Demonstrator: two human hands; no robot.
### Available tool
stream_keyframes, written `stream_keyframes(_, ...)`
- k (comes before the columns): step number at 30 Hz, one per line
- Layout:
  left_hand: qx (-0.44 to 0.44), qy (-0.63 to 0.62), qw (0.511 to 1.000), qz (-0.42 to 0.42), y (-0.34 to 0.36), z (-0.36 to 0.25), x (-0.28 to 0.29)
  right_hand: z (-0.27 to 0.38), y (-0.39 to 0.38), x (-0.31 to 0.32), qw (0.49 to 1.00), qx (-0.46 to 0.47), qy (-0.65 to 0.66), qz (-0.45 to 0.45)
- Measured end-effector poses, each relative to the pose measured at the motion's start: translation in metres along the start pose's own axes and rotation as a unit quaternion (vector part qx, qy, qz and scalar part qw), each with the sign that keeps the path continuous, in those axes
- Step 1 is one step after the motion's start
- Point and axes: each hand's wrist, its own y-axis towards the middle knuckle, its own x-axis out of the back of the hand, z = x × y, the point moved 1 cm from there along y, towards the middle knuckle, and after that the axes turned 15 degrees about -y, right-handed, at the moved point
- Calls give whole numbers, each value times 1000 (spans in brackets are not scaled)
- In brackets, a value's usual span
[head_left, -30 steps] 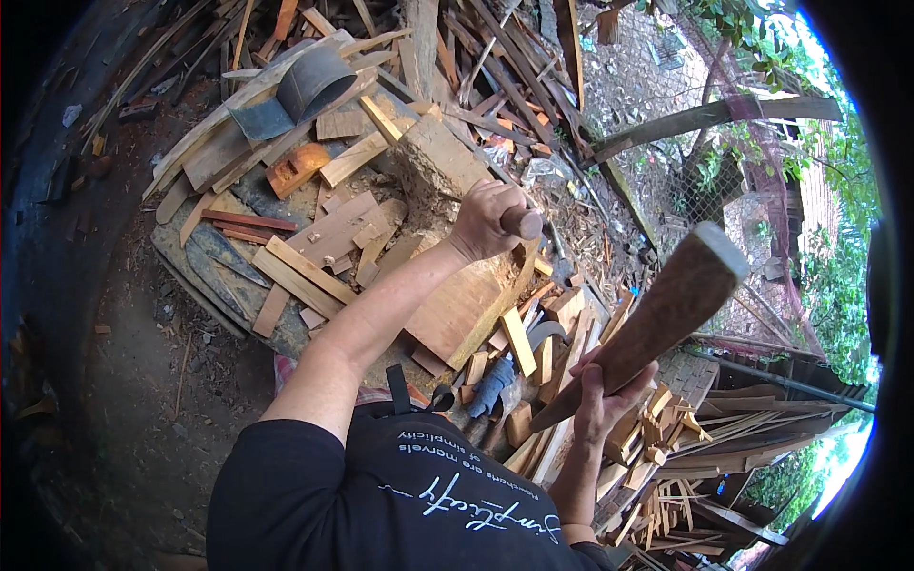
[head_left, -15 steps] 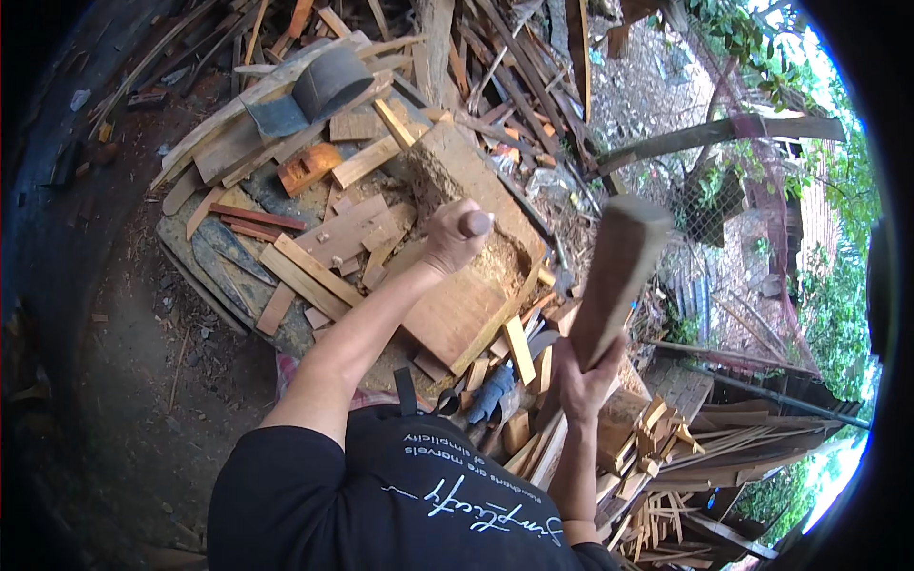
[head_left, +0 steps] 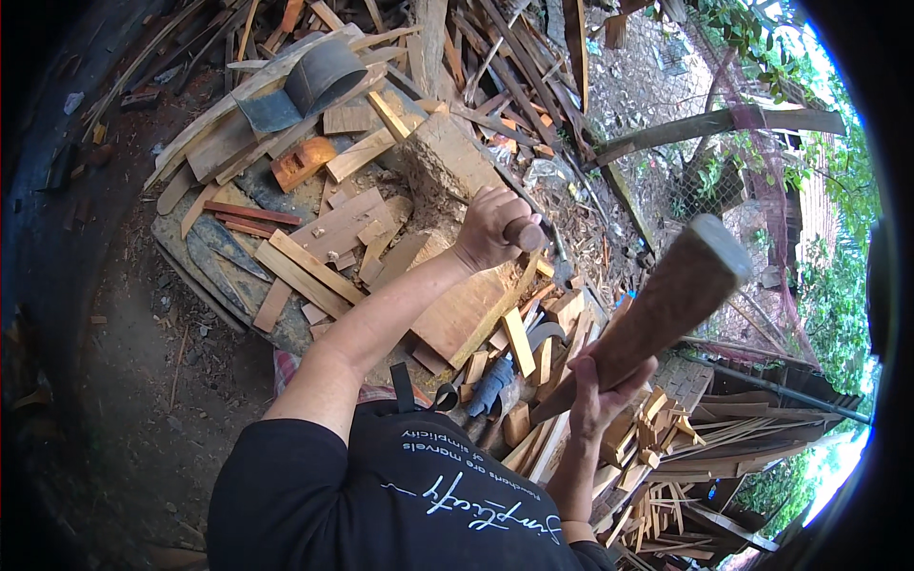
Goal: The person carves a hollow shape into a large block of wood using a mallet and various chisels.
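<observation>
My left hand (head_left: 486, 224) is closed around a cylindrical wooden tool handle (head_left: 524, 232), over a large wooden block (head_left: 455, 324) with a rough, hollowed, chip-strewn area; the tool's lower part is hidden by the hand. My right hand (head_left: 602, 395) grips a long, thick, dark wooden mallet (head_left: 671, 295) near its narrower end, its broad end raised toward the upper right. Around the block lie several pale offcuts (head_left: 305, 276), thin red strips (head_left: 249, 208) and an orange carved wooden piece (head_left: 297, 164).
A curved grey piece (head_left: 324, 74) rests on boards at the bench's back left. Wood scraps (head_left: 505, 57) are heaped beyond it, more pieces (head_left: 666, 438) at lower right. A curved beam (head_left: 695, 138) and wire fence (head_left: 709, 190) stand at right, dirt ground (head_left: 162, 381) at left.
Compared with half a second ago, my left hand and its tool have shifted rightward, and the mallet's broad end has swung rightward and down in the picture, back to roughly its position a second ago.
</observation>
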Motion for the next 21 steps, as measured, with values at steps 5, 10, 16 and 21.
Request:
stream_keyframes(5,46,10,997,-60,7,2,-3,9,17,4,979,203,-5,29)
stream_keyframes(10,41,15,995,-84,5,10,-9,-14,24,-27,953,-48,-247,166)
stream_keyframes(16,81,27,992,-94,7,6,-5,23,28,-12,1000,-20,10,-6)
stream_keyframes(21,51,52,991,-110,9,15,-10,-25,45,-37,956,-103,-161,223)
